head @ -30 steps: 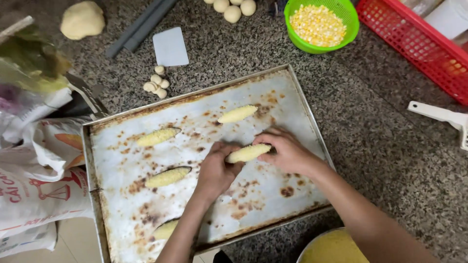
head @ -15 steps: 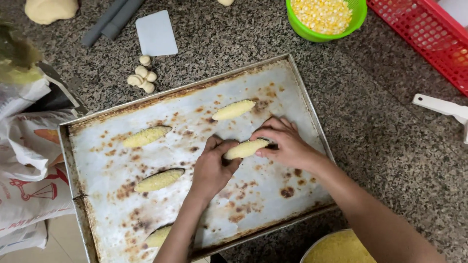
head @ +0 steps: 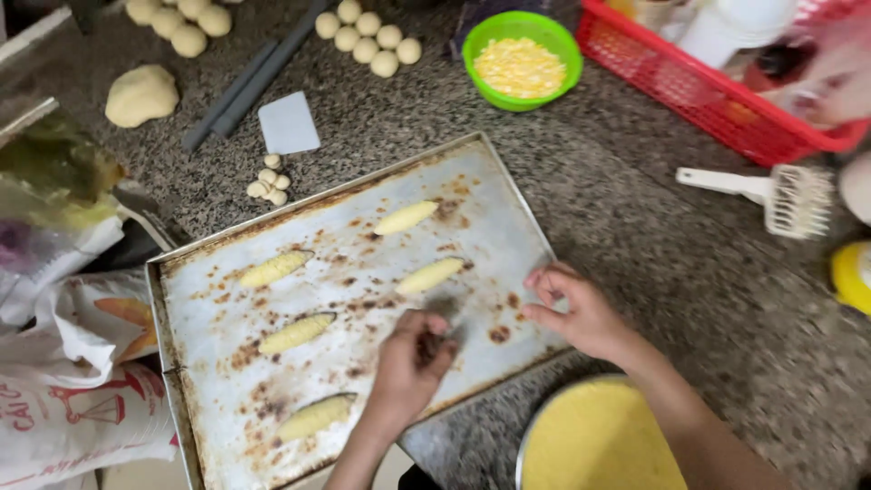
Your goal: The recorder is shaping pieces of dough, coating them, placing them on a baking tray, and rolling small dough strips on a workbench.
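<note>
Head view: dough piece (head: 430, 275) beyond both hands (head: 410, 356).

Cut off, blurred and covered parts

The red basket (head: 717, 100) blurs at the top right; the yellow-filled bowl (head: 594, 440) runs off the bottom edge; the left hand (head: 408, 367) hides part of the baking tray (head: 227, 381); both hands' fingertips smear.

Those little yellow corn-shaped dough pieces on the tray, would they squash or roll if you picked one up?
Probably soft: the dough pieces carry pressed ridges, so fingers would likely dent them. They look light for their size. Their rounded, tapered shape might let one roll sideways if nudged on the flat baking tray, though raw dough tends to cling.
</note>
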